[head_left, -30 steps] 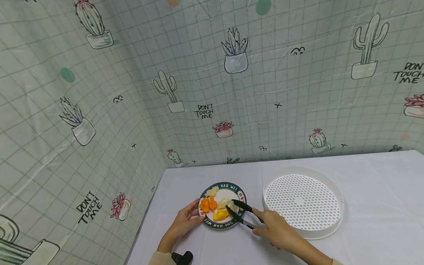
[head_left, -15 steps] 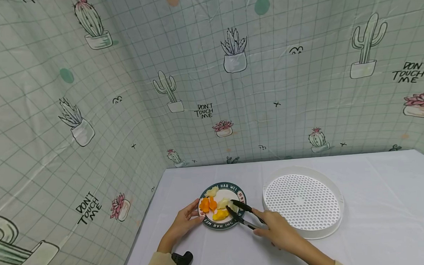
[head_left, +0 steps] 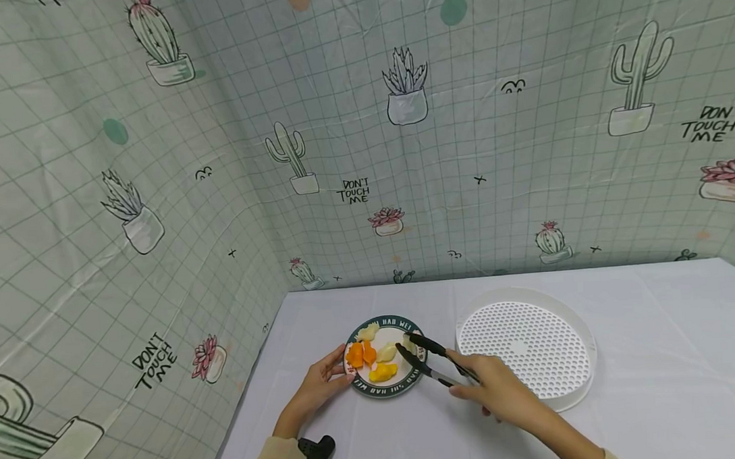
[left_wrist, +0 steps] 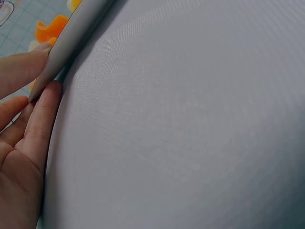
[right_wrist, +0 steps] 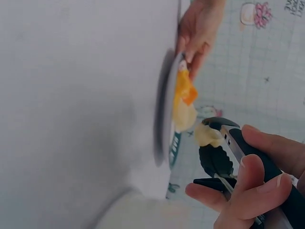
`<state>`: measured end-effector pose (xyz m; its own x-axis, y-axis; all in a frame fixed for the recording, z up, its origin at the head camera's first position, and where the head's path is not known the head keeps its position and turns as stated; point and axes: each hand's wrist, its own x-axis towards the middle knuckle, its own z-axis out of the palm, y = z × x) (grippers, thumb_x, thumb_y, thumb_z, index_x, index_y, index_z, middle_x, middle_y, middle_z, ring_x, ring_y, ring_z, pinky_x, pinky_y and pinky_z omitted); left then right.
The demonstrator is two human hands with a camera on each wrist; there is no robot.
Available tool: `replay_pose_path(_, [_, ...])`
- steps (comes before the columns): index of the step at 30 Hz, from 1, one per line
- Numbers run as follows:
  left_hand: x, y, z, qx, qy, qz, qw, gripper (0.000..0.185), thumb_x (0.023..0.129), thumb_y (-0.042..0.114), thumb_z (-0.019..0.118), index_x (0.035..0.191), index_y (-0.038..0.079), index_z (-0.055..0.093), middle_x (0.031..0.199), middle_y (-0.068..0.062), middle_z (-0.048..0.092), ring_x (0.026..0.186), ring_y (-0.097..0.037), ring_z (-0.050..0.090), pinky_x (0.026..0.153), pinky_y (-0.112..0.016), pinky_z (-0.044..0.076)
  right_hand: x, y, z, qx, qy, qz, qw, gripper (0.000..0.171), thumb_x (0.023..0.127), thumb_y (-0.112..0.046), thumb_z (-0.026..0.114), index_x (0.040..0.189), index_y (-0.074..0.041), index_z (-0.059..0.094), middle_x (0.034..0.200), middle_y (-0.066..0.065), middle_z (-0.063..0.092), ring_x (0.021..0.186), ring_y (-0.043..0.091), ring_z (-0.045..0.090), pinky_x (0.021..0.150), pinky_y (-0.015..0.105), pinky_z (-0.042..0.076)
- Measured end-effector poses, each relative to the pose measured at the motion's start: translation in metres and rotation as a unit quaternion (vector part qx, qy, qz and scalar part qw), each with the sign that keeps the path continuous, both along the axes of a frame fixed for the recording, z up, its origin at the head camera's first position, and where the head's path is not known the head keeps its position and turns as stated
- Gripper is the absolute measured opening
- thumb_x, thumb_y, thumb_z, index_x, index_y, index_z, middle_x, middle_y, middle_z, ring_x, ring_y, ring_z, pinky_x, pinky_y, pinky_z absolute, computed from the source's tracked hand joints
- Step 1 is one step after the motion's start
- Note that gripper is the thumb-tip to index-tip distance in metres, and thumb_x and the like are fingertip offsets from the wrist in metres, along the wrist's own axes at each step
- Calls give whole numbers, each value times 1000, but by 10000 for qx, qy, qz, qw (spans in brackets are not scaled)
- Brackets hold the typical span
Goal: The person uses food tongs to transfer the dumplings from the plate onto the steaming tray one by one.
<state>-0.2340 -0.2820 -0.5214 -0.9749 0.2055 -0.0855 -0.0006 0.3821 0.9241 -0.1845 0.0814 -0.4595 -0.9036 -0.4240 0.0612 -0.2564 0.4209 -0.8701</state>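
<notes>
My left hand point(head_left: 320, 382) grips the left rim of a round plate point(head_left: 382, 392) with a green lettered border, thumb on top and fingers at the edge and underside. On the plate lie orange dumpling-shaped pieces point(head_left: 356, 355), a yellow one point(head_left: 382, 372) and pale ones point(head_left: 386, 352). My right hand point(head_left: 491, 387) holds black-tipped tongs point(head_left: 430, 374) over the plate's right side. In the right wrist view, a pale dumpling-shaped piece point(right_wrist: 208, 136) is caught between the tong tips, raised off the plate. The left wrist view shows the thumb point(left_wrist: 24, 71) over the rim.
A round white tray point(head_left: 523, 349) with a perforated base stands right of the plate, behind the right hand. A black curved object point(head_left: 317, 449) is beside the left sleeve. White cloth covers the table, and a cactus-print curtain point(head_left: 401, 154) hangs behind and at the left.
My right hand and the tongs have shifted right and the tips have risen, lifting a pale piece away from its neighbours on the plate. The left hand and plate have stayed in place.
</notes>
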Motion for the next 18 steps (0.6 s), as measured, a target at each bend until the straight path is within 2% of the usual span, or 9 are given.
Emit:
replay_pose_path(3, [1, 1, 1, -8, 5, 18, 10000, 73, 92, 12, 72, 153, -2, 34, 152, -25, 39, 114, -28, 61, 104, -32, 48, -1, 9, 6, -32, 28, -36, 10000, 66, 89, -24, 74, 143, 5, 49, 75, 15, 63, 38, 11, 50, 30, 30, 45])
replay_pose_path(7, [3, 1, 2, -46, 7, 89, 9999, 72, 92, 12, 72, 153, -1, 34, 151, -25, 40, 113, -28, 61, 104, -34, 48, -2, 21, 13, -99, 133, -183, 9997, 65, 90, -23, 75, 144, 3, 49, 97, 24, 66, 39, 15, 52, 30, 30, 45])
replay_pose_path(10, [3, 1, 2, -70, -3, 117, 9999, 72, 92, 12, 72, 153, -1, 35, 151, -25, 41, 112, -27, 61, 104, -37, 48, -3, 31, 18, -209, 11, -170, 9996, 66, 90, -23, 74, 145, 2, 48, 85, 22, 64, 38, 16, 52, 30, 30, 44])
replay_pose_path(13, [2, 1, 0, -86, -8, 104, 9999, 72, 93, 12, 71, 153, -1, 34, 152, -25, 40, 113, -28, 60, 105, -37, 48, -5, 43, 22, -315, -147, -119, 9993, 67, 91, -24, 73, 147, 1, 47, 70, 13, 59, 38, 16, 52, 29, 31, 44])
replay_pose_path(14, [1, 1, -1, -94, -15, 105, 9999, 71, 93, 12, 71, 153, 0, 34, 152, -25, 40, 113, -28, 60, 104, -37, 48, -5, 46, 23, -342, -177, -127, 9992, 67, 91, -24, 73, 147, 1, 47, 71, 14, 59, 38, 15, 51, 30, 32, 44])
replay_pose_path(17, [0, 1, -4, -87, -18, 105, 9999, 71, 93, 10, 70, 153, -1, 34, 151, -25, 41, 114, -29, 59, 103, -34, 49, -6, 57, 24, -355, -141, -227, 9990, 67, 91, -26, 74, 147, 0, 47, 98, 26, 66, 38, 16, 51, 30, 34, 46])
replay_pose_path(18, [-1, 1, -4, -89, -19, 108, 9999, 71, 93, 9, 70, 153, -1, 34, 151, -25, 41, 114, -29, 59, 102, -32, 49, -6, 61, 25, -310, -136, -281, 9990, 67, 91, -26, 74, 147, 0, 47, 99, 28, 65, 39, 15, 51, 31, 34, 46])
